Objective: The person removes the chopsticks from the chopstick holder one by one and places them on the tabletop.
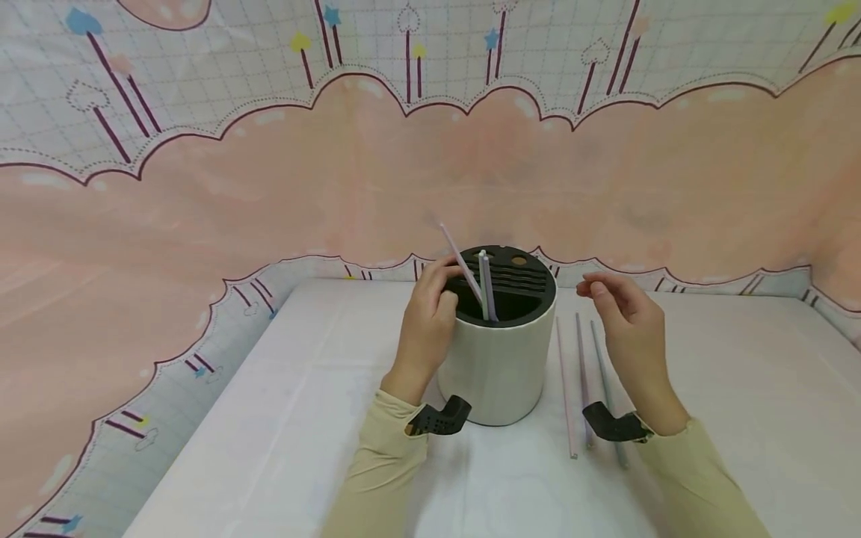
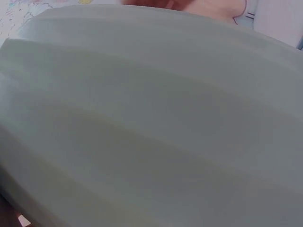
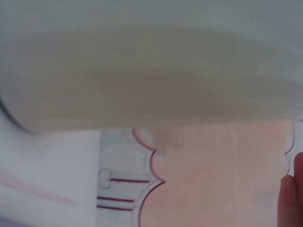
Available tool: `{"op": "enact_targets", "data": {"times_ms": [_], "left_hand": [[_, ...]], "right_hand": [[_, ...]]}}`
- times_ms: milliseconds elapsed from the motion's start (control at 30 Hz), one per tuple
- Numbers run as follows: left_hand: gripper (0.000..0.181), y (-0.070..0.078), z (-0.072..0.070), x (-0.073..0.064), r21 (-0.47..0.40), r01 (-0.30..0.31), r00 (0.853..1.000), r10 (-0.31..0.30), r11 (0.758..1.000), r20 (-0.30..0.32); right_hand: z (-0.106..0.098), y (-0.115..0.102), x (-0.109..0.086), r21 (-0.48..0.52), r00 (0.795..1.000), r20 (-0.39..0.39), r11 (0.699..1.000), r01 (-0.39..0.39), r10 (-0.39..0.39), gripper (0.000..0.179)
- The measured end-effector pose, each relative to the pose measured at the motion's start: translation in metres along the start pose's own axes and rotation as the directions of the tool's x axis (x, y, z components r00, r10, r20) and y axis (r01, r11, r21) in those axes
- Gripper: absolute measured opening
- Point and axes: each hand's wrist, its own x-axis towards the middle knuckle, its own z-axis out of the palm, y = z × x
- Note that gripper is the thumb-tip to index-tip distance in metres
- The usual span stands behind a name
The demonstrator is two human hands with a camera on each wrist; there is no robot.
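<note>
A white cylindrical holder [image 1: 498,373] with a black slotted lid [image 1: 521,258] stands upright on the table. My left hand [image 1: 424,321] grips its rim on the left side, fingers curled over the edge. Out of the lid's large front opening rise a pinkish stick [image 1: 460,261], leaning left past my left fingers, and a pair of pale, thin sticks [image 1: 486,288] standing nearly upright. To the right of the holder, my right hand [image 1: 628,317] hovers with loosely bent fingers and nothing visible in them. The holder's wall [image 2: 151,113] fills most of the left wrist view.
Right of the holder, a pink stick [image 1: 566,396], a purple stick [image 1: 582,373] and a blue-grey stick [image 1: 601,359] lie on the white table [image 1: 269,448], partly under my right wrist. A patterned peach cloth [image 1: 377,187] hangs behind the table.
</note>
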Motion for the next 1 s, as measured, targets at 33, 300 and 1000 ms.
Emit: {"op": "enact_targets", "data": {"times_ms": [33, 300, 1000], "left_hand": [[0.039, 0.000, 0.000, -0.001, 0.002, 0.003, 1.000, -0.003, 1.000, 0.001], [0.039, 0.000, 0.000, -0.001, -0.003, -0.016, 1.000, 0.016, 1.000, -0.008], [0.037, -0.001, 0.002, 0.000, 0.015, -0.013, 1.000, 0.013, 1.000, -0.016]], "right_hand": [[0.001, -0.008, -0.002, 0.031, 1.000, -0.012, 0.999, 0.023, -0.023, 0.025], [0.009, -0.038, -0.013, 0.139, 0.977, 0.017, 0.968, 0.208, -0.212, 0.021], [0.042, -0.031, -0.021, -0.205, 0.811, 0.344, 0.806, 0.556, -0.472, 0.045]]}}
